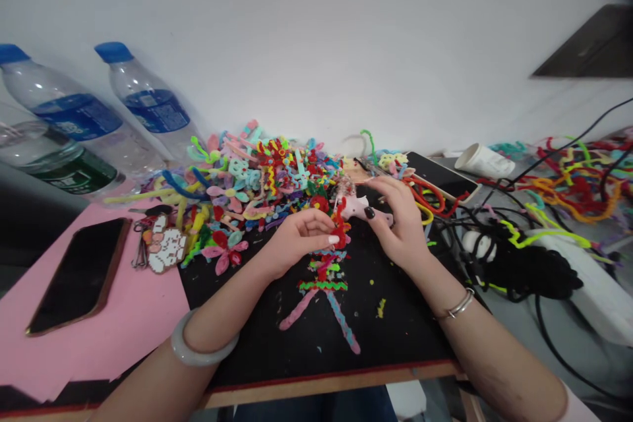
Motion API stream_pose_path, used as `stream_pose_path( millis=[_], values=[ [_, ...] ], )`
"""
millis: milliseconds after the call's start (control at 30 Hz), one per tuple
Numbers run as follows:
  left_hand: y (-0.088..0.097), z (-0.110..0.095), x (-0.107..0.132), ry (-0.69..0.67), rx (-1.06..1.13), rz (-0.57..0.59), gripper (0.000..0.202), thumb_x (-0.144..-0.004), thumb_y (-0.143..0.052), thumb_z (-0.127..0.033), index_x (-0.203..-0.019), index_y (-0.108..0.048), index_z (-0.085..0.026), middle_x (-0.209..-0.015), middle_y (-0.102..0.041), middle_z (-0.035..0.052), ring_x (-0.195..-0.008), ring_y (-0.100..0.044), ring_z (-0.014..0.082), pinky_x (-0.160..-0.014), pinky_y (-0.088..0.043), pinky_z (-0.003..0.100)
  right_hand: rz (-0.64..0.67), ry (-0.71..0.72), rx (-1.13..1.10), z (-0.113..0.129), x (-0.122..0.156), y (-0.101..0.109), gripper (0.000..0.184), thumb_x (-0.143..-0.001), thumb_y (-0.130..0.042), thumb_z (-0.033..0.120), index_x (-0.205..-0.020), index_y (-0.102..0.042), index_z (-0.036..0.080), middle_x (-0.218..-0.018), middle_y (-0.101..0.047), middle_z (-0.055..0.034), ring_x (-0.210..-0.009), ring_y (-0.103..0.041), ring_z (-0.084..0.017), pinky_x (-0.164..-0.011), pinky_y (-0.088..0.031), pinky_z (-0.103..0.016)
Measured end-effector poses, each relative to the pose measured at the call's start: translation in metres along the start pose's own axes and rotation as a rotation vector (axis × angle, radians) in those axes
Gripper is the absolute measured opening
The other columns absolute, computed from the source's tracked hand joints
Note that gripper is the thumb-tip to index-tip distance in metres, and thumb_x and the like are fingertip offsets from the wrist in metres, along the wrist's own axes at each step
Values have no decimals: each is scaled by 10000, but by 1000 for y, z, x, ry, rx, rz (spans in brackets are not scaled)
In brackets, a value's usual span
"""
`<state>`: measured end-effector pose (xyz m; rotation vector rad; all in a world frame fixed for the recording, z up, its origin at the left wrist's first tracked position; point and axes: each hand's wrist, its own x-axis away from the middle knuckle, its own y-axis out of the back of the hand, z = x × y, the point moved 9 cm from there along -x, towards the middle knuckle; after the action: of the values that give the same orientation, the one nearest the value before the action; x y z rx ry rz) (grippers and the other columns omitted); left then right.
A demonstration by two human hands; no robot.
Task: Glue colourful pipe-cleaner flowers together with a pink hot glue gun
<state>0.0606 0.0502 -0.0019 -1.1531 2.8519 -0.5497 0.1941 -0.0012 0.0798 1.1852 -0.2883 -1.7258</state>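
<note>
- We see the left hand (297, 237) near the middle of the tabletop (321, 384), closed narrow, with thumb and fingers pinching a red pipe-cleaner piece (340, 224).
- The right hand (400, 224) is just beside it and is wrapped around a pink glue gun (357, 206); the nozzle points to the red piece and seems to touch it.
- The red piece sits at the top of a pipe-cleaner figure (324, 283), which lies flat on the black mat (395, 336) between the two wrists, with one pink leg and one blue leg going toward the front edge.
- Behind the hands, toward the back edge, we find a big pile of coloured pipe-cleaner shapes (257, 178).
- On the left part a pink paper (133, 323) carries a dark phone (79, 273), face up, and a keychain charm (165, 247) lies near the mat's left edge.
- Two water bottles (148, 109) with blue caps stand at the back left corner.
- On the right side there are black cables (494, 237), more loose pipe cleaners (573, 184), and a white cup (482, 160) lying on its side.
</note>
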Motion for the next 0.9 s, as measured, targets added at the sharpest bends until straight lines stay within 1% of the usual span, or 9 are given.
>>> stream_pose_path(
  millis=[100,167,200,267,367,467,633,767,900],
  values=[
    [-6,3,1,24,-127,54,188,-656,-727,-195,-802,-617,-152,-692,-633,6,-626,-581,89,-599,-439,197,152,95,-115,16,2,-15,347,-877,-431,284,-1214,-496,229,-1265,-524,-86,-1196,-430,-259,-1009,-307,-456],
    [-6,3,2,27,-159,57,187,-651,-731,-202,-793,-620,-153,-691,-637,8,-625,-583,93,-597,-437,199,213,94,-163,18,4,-23,281,-898,-403,259,-1143,-537,234,-1170,-584,-73,-1138,-468,-235,-987,-328,-436],
    [-5,2,2,23,-164,54,182,-652,-730,-202,-790,-621,-155,-690,-639,9,-623,-584,94,-595,-436,200,218,71,-176,16,4,-25,251,-902,-399,254,-1098,-554,229,-1101,-607,-70,-1092,-488,-227,-960,-350,-419],
    [-4,1,1,10,-160,45,172,-659,-723,-196,-795,-625,-157,-694,-643,9,-622,-584,93,-590,-435,197,211,0,-197,10,5,-27,206,-905,-403,254,-1025,-566,215,-981,-615,-65,-988,-518,-211,-884,-394,-380],
    [-1,2,0,15,-131,23,161,-674,-710,-183,-806,-623,-156,-721,-653,12,-644,-595,90,-605,-440,191,219,-82,-247,3,7,-29,166,-904,-411,244,-964,-561,207,-897,-593,-49,-864,-538,-185,-784,-417,-331],
    [2,4,-1,25,-71,-5,166,-677,-711,-180,-809,-615,-149,-736,-658,12,-666,-605,88,-630,-450,190,196,-112,-294,0,7,-28,140,-897,-427,220,-913,-565,204,-839,-576,-35,-792,-541,-169,-728,-416,-307],
    [8,7,-1,61,95,-53,199,-659,-730,-168,-811,-602,-150,-675,-630,-30,-609,-589,60,-624,-469,178,115,-163,-374,-9,8,-25,101,-876,-480,200,-860,-580,197,-783,-561,-19,-705,-535,-142,-636,-410,-273],
    [13,11,0,116,193,-89,199,-652,-733,-157,-810,-613,-153,-703,-649,-22,-631,-613,66,-645,-494,183,90,-163,-390,-10,7,-23,101,-868,-497,198,-839,-593,193,-771,-566,-22,-688,-536,-143,-614,-408,-278],
    [16,14,0,145,236,-121,186,-646,-736,-150,-799,-630,-150,-701,-660,-16,-628,-619,67,-644,-505,180,78,-104,-343,-3,6,-19,100,-859,-501,160,-837,-594,190,-745,-551,-15,-691,-531,-144,-628,-412,-282]
  ],
)
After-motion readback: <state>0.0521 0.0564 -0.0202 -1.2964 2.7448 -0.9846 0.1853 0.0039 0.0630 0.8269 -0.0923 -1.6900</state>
